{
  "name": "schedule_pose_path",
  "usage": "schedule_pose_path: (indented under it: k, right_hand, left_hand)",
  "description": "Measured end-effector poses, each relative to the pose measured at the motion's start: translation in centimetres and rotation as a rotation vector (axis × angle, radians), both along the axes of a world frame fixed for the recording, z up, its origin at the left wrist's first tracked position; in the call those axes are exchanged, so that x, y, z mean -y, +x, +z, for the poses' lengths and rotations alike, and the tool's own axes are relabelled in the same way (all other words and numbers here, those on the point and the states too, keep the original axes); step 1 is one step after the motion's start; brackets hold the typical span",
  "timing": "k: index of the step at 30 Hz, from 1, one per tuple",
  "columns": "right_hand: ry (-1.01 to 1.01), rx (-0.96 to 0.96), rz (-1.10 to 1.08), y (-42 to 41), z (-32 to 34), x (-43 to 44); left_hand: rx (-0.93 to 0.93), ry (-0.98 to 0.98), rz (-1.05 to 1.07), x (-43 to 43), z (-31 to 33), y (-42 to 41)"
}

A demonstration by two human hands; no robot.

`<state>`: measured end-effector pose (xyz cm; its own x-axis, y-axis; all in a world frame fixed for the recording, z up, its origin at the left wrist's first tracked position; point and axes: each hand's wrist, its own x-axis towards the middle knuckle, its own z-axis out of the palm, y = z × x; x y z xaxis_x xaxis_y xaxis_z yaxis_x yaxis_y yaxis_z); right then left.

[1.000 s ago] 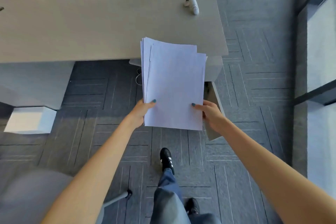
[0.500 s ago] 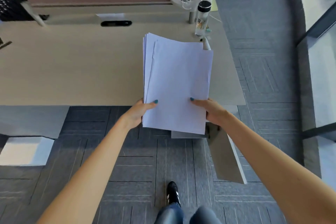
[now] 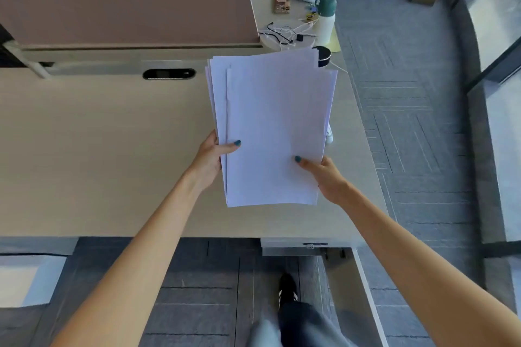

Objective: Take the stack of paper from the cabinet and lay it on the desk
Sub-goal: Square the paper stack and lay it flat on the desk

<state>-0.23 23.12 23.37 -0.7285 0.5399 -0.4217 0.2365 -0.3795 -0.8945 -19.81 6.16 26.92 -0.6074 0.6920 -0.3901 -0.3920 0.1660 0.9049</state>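
Paper was out of the cabinet, gripped by left hand and right hand above the worktop; laying down remained.

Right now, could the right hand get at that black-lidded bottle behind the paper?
Probably not yet: the right hand and left hand both grip the paper stack, which covers most of the bottle.

A white bottle with a green cap stood by tangled black and white cables, near a brown fabric divider panel.
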Motion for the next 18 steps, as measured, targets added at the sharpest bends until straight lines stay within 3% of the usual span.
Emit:
schedule_pose_path:
  k: [10,18]
  right_hand:
    - [0.112,0.108,-0.076,-6.7,-0.4,-4.4]
    - [0.072,0.108,-0.184,-8.9,-1.5,-5.2]
  left_hand:
    - [-0.113,-0.034,0.049,-4.6,-0.7,-5.3]
    - [-0.069,-0.050,0.042,-5.2,-2.8,-7.2]
